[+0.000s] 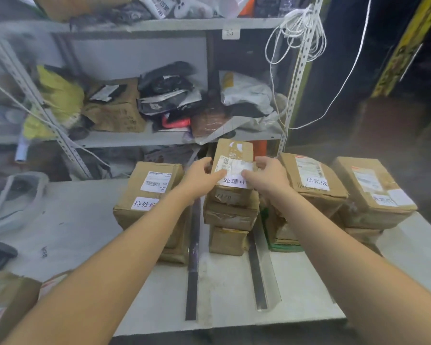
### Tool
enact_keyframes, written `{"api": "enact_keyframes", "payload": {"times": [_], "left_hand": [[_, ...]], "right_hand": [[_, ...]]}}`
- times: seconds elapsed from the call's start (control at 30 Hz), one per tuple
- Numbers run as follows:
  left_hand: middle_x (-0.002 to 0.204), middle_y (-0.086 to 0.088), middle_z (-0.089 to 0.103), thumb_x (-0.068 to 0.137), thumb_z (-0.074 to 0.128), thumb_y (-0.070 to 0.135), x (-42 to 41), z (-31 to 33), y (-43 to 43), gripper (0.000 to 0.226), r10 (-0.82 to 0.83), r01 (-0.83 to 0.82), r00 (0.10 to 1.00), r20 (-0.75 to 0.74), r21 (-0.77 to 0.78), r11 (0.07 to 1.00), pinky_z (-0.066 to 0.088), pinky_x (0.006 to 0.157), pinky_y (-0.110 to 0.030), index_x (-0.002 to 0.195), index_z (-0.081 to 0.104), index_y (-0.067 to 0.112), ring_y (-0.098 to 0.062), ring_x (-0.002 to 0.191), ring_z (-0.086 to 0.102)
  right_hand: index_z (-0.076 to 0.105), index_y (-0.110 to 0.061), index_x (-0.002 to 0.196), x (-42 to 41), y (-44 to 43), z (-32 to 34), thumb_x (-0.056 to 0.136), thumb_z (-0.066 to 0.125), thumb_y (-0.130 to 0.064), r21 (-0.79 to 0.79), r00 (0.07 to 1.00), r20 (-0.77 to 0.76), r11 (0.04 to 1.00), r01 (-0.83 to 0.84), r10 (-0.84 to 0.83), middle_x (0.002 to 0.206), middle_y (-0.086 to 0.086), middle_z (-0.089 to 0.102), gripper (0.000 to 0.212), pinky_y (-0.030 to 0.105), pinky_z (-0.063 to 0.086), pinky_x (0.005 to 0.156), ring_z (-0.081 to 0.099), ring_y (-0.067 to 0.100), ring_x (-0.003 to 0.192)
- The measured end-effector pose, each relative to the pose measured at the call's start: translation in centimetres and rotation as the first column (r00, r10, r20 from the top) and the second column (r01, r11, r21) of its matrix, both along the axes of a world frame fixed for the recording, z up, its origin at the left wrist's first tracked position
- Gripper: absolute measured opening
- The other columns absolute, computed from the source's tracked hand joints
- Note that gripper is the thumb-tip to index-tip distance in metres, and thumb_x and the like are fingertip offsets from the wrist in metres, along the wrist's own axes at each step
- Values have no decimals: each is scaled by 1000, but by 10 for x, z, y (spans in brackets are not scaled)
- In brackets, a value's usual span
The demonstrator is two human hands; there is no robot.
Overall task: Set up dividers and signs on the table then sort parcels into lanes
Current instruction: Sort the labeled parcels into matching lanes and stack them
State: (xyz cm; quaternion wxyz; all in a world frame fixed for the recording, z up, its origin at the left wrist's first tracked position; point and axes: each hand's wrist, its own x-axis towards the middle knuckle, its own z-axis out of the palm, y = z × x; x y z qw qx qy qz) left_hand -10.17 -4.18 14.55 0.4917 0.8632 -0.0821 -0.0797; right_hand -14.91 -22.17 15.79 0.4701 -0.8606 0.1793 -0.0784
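Both hands reach forward over the white worktop [85, 232] and hold the top box [235, 148] of the middle stack. The left hand [200, 176] grips its left edge and the right hand [268, 175] its right edge, with both thumbs lying on the label. A white sign reading 处理中 [230, 182] sits on the near face of this box.

To the left stands a stack with a 待处理 sign [144, 204], and to the right one with an 已完成 sign [316, 184]. The far-right stack [373, 210] has a sign too blurred to read.

A dark divider strip [192, 282] and a metal angle strip [261, 270] lie between the stacks. Behind is a shelf [135, 139] crowded with parcels.
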Motion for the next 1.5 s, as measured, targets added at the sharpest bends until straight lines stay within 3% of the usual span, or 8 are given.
{"api": "enact_keyframes", "payload": {"times": [0.13,0.3,0.5,0.63,0.87,1.03,1.2,1.5], "left_hand": [[150,-3,46,87,62,58,-16,16,5,77,104,-127,985,139,166,978,46,104,-46,151,36,23,-22,130,49],[154,-7,39,91,61,50,-48,25,30,73,141,-195,970,197,292,936,39,111,-48,152,33,20,-27,139,40],[131,-1,59,88,62,39,-95,31,69,44,72,-266,919,389,473,840,43,90,-30,131,56,28,-29,119,54],[142,0,53,91,60,43,-122,35,101,58,141,-303,943,302,597,743,47,98,-46,144,44,31,-30,125,51],[155,-1,39,92,63,40,-160,31,191,69,115,-325,937,330,704,632,35,114,-43,152,33,23,-23,142,36],[157,-1,35,93,59,43,-194,21,264,70,131,-311,948,291,753,580,35,113,-46,153,29,24,-24,143,34],[156,-2,36,93,60,41,-222,22,326,69,132,-313,947,291,757,573,40,110,-46,153,30,24,-25,141,37],[153,1,40,93,59,45,-240,7,415,69,154,-324,945,290,746,582,45,97,-43,153,30,25,-24,135,43]], "right_hand": [[52,-20,140,-12,-6,9,89,65,-28,-205,986,163,979,-9,43,135,0,61,53,30,49,82,60,16,108],[53,-18,140,-32,4,25,89,66,-30,-373,941,207,911,-177,268,137,0,60,54,36,48,95,57,21,122],[54,-17,139,-54,35,25,92,59,-36,-442,865,156,817,-372,478,140,1,58,51,35,43,101,49,21,131],[54,-16,138,-66,61,28,92,59,-35,-495,830,118,757,-427,546,136,3,60,50,39,47,97,52,24,127],[55,-17,132,-90,127,28,90,59,-31,-640,785,12,608,-470,619,131,3,60,45,41,50,91,52,26,121],[51,-18,139,-119,194,23,90,59,-32,-657,786,-45,575,-488,617,139,3,56,52,42,50,93,49,25,128],[55,-18,129,-147,261,15,87,59,-30,-672,794,-83,554,-491,602,126,4,61,43,38,51,81,55,26,114],[49,-21,142,-165,343,-10,89,64,-36,-622,809,-93,601,-503,580,139,1,57,57,40,52,93,55,22,121]]}}
